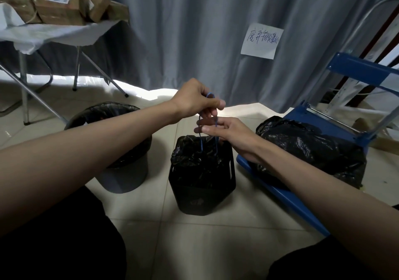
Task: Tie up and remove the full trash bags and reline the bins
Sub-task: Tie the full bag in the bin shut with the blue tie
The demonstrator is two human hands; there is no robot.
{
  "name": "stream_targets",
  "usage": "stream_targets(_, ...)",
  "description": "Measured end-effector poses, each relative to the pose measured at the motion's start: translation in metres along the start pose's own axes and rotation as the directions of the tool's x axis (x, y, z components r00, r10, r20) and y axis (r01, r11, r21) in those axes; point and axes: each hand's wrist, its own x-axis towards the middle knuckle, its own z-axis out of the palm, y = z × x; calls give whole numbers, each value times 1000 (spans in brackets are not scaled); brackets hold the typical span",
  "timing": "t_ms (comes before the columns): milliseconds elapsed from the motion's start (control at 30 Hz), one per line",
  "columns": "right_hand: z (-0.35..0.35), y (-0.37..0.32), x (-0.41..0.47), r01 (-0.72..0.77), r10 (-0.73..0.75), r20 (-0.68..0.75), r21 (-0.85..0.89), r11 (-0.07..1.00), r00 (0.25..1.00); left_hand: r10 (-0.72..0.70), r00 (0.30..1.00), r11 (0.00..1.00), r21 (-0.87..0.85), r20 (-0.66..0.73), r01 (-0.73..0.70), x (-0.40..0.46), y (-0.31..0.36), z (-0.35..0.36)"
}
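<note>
blue drawstring cord (201, 137) rises in two strands from the gathered black plastic trash bag (195, 160) in the small square black bin (203, 191) on the tiled floor (194, 247) — the left hand (194, 100) pinches its loop up high, the right hand (220, 129) pinches the strands just below. a round grey bin lined in black (121, 171) stands beside it to the left; a full black bag (313, 148) lies on the blue platform cart (280, 193) to the right.

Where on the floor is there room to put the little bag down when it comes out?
Bare tile lies in front of the square black bin, toward the person's knees, and behind it below the grey curtain. It is tighter beside it: the round grey bin sits left, the blue cart with a full black bag right.
</note>
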Motion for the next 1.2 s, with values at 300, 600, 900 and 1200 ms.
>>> stream_targets(300,-5,3,0,-29,30,-90,6,1000,996,91,987,992,98,-130,-78,21,-2,5)
stream_targets(600,-23,15,-4,-105,114,-207,57,993,972,-31,997,914,405,64,2,34,-20,15)
stream_targets(900,-26,15,-14,-103,117,-170,92,990,979,-116,983,971,225,142,82,40,-15,45)
stream_targets(1200,-31,19,-6,-73,144,-372,199,977,917,-61,987,998,21,-150,65,45,-16,30)
